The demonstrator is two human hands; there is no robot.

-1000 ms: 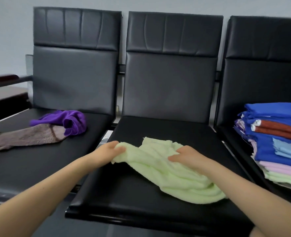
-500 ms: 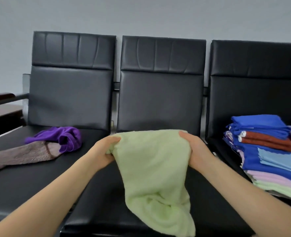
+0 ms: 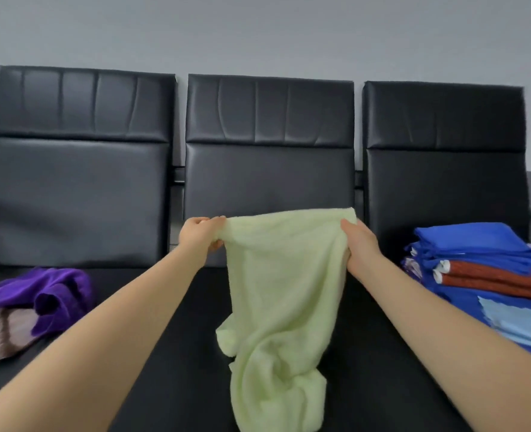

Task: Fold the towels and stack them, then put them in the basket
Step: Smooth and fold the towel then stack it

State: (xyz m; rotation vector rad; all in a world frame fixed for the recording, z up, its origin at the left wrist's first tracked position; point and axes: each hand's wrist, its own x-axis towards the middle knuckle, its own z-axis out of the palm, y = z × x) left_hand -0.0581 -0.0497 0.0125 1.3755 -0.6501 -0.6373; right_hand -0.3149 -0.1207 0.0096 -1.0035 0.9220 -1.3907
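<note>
Aloft, green towel (image 3: 281,275) between both hands.

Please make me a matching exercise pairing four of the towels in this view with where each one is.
Things:
1. green towel
2. purple towel
3. brown towel
4. blue towel

Places:
A. top of the folded stack on the right seat
B. held up by both hands over the middle seat
C. crumpled on the left seat, partly over another towel
D. left seat, at the picture's left edge, partly under another towel

Pairs: 1-B, 2-C, 3-D, 4-A
</note>
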